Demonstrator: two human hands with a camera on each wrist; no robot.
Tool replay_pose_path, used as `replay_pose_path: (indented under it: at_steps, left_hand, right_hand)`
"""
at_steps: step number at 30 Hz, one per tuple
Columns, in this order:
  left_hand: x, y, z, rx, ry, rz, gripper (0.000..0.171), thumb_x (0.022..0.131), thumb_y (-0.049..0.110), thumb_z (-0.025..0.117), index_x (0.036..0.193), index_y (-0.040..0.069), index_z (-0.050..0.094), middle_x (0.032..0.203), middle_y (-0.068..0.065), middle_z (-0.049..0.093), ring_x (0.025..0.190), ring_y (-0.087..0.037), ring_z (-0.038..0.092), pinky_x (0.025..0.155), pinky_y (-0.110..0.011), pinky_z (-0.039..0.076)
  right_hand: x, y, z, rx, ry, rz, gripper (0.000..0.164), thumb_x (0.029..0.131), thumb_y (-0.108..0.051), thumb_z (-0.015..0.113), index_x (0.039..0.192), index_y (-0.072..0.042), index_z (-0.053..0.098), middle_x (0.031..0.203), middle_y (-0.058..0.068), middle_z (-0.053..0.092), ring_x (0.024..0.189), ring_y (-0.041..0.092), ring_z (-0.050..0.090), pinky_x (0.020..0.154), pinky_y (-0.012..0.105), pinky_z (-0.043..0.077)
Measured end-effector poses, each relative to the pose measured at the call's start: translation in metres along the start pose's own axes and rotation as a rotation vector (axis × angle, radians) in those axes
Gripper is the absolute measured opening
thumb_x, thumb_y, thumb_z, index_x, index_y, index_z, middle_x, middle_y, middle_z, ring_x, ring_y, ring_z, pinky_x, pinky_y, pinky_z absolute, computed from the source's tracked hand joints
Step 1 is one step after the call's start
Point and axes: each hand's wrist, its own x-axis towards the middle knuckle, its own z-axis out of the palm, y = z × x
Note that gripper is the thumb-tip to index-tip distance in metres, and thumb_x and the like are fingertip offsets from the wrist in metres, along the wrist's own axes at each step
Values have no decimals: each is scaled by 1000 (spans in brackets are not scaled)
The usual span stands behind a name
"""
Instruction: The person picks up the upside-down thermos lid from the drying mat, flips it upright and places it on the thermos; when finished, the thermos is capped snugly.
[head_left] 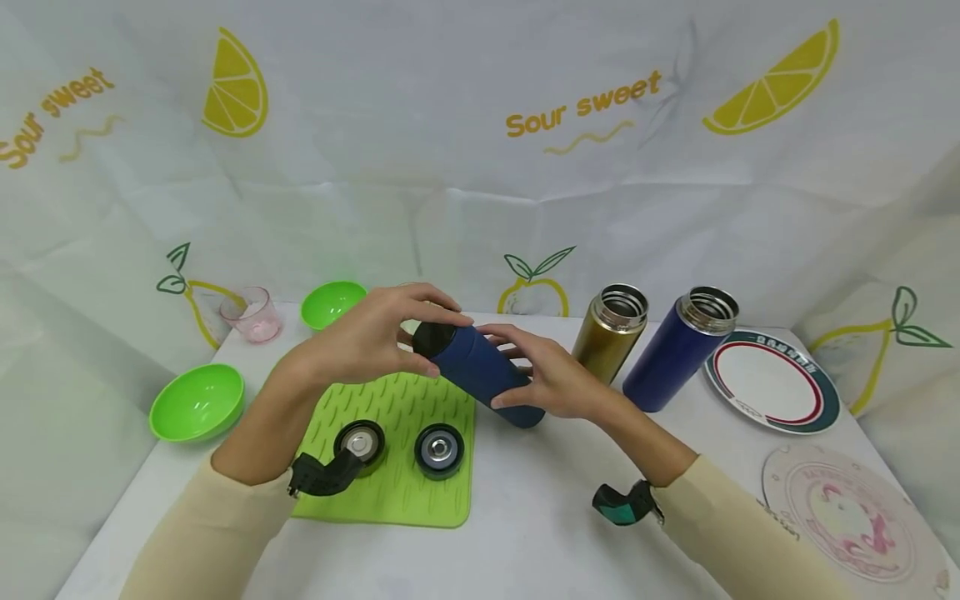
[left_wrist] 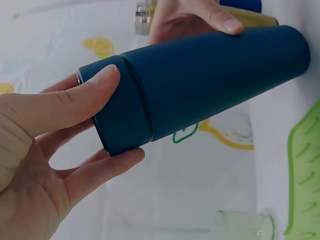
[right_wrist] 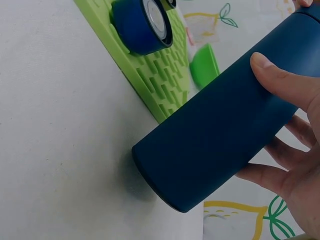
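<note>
A dark blue thermos bottle [head_left: 483,375] is tilted over the table, its base down to the right and its cap [left_wrist: 117,107] up to the left. My left hand [head_left: 363,337] grips the cap, thumb on one side and fingers on the other. Around the lower body curls my right hand [head_left: 558,375]. In the left wrist view a thin seam shows between cap and body. Two removed lids, one [head_left: 360,442] left and one [head_left: 439,451] right, lie underside up on a green mat [head_left: 390,507]. Beyond my right hand stand a gold bottle [head_left: 603,337] and a blue bottle [head_left: 675,354], both uncapped.
Two green bowls, one [head_left: 198,404] near and one [head_left: 330,304] far, sit on the left side. A pinkish cup [head_left: 258,321] stands at the back left. On the right lie a rimmed plate [head_left: 768,379] and a pink patterned round mat [head_left: 847,517]. A printed curtain closes the back.
</note>
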Motion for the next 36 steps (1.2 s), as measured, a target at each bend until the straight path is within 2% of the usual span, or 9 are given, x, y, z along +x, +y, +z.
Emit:
replay_pose_path:
  at_steps: [9,13,17,20,23,27,29,31,36]
  left_hand:
    - [-3,-6,-3,-1,-48,42,60,73,-3,88,127,20,73,140,-6,61,130,-25,60,93,-36,63]
    - [-3,-5,-2,0,-45,50,61,73,-4,87,128,20,73,141,-5,61,130,-26,59,94,-39,62]
    - [-3,-1,0,49,-27,59,63,75,-2,87,132,19,70,143,-8,59,132,-29,58,95,-44,62]
    - [-3,2,3,106,2,20,72,78,9,88,144,20,60,149,-8,53,135,-29,56,96,-44,61]
    - [-6,2,6,138,39,-33,90,78,23,90,156,22,44,157,-6,43,142,-28,49,105,-46,55]
    - [-17,-2,6,119,89,-127,111,74,39,91,162,33,24,163,-2,35,147,-25,42,112,-53,47]
    - [-25,-6,5,114,107,-180,118,71,46,92,162,39,18,163,-1,33,145,-25,43,112,-56,47]
    - [-34,-11,6,118,119,-228,123,68,50,93,162,42,14,162,0,34,144,-25,44,112,-57,46]
    - [-54,-29,16,95,106,-271,123,67,49,93,164,34,18,164,-7,33,149,-30,40,117,-60,41]
  right_hand:
    - [1,1,1,-44,-12,-29,89,80,-14,88,155,-17,40,156,10,50,137,36,57,105,57,54]
    - [-1,1,2,-42,-6,-39,89,81,-14,87,155,-15,39,158,10,47,138,38,56,106,56,53]
    - [-3,2,2,-23,5,-29,88,82,-15,86,156,-14,38,160,12,45,138,40,55,106,60,52]
    - [-6,3,2,10,12,-2,88,83,-14,85,157,-16,37,161,13,43,138,42,54,107,63,50]
    - [-9,5,1,49,20,10,88,84,-13,84,157,-16,36,161,13,41,140,43,52,108,64,49]
    - [-11,9,1,96,56,9,88,83,-9,84,157,-16,36,159,15,44,140,43,52,107,62,50]
    - [-11,11,2,115,85,20,89,83,-8,84,156,-17,35,157,15,45,139,43,53,106,61,51]
    - [-11,13,3,129,119,30,90,82,-6,84,157,-16,33,156,17,45,139,43,53,106,60,52]
    - [-7,17,8,177,207,54,93,82,-4,83,157,-15,30,155,19,44,138,43,53,106,61,52]
